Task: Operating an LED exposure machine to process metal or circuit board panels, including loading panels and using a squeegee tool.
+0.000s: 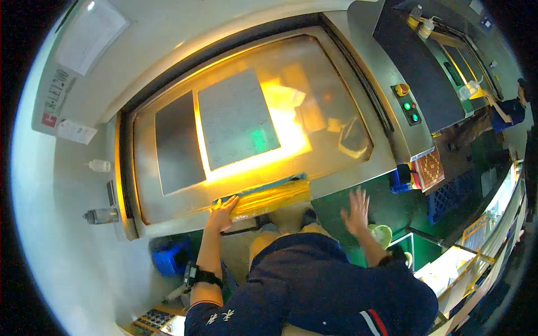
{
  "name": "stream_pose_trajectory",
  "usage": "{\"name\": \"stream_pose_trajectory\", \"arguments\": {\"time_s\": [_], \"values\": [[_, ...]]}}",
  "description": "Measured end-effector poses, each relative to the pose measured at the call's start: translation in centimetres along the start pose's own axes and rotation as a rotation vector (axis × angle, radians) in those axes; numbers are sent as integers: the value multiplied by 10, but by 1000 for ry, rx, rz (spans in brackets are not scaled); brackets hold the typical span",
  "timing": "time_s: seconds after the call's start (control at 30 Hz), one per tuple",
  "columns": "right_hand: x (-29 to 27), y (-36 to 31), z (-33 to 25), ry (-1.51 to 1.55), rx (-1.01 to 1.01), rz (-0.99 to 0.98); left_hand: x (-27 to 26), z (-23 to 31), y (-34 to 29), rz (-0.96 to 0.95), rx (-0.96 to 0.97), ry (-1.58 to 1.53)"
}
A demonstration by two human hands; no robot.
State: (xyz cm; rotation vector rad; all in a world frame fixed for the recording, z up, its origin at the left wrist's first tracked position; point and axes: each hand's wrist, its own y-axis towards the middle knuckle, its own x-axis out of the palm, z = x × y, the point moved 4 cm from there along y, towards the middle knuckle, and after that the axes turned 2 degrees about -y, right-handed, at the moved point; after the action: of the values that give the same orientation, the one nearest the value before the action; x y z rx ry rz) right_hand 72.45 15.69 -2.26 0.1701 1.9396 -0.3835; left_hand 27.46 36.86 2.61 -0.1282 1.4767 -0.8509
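The metal bed point(330, 154) of the machine, lit yellow over its middle, carries two flat rectangular sheets: a dark grey sheet point(179, 143) on its left half and a lighter grey sheet point(238, 120) just right of that one, with a strip of bright light between them. Along the bed's front edge, near its middle, lies a crumpled band of yellow film point(274, 200), with a blue strip point(263, 186) along its far side. The left hand point(222, 214) is on the film's left end at that front edge, its fingers reaching over the film; whether they pinch it or only press on it I cannot tell from this angle. The right hand point(356, 213) is open and empty, fingers spread, in front of the bed's right part and well apart from the film. Left of the bed stand a white squeeze bottle point(99, 165) and, nearer the person, a clear bottle point(103, 216). A button panel point(408, 105) with a red knob and two green lights sits right of the bed, and a co-worker point(507, 115) is farther off beyond it.
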Motion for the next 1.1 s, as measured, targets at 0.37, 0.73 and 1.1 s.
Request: {"name": "stream_pose_trajectory", "arguments": {"time_s": [0.37, 0.73, 1.1], "values": [[27, -84, -24, 339, 505, 157, -141, -157, 240, 377, -113, -267], [-9, 5, -235, 355, 128, 129, -195, -97, 285, 294, -22, -225], [-21, 111, -299, -248, -415, -261, -21, -107, 29, -118, 292, -23]]}}
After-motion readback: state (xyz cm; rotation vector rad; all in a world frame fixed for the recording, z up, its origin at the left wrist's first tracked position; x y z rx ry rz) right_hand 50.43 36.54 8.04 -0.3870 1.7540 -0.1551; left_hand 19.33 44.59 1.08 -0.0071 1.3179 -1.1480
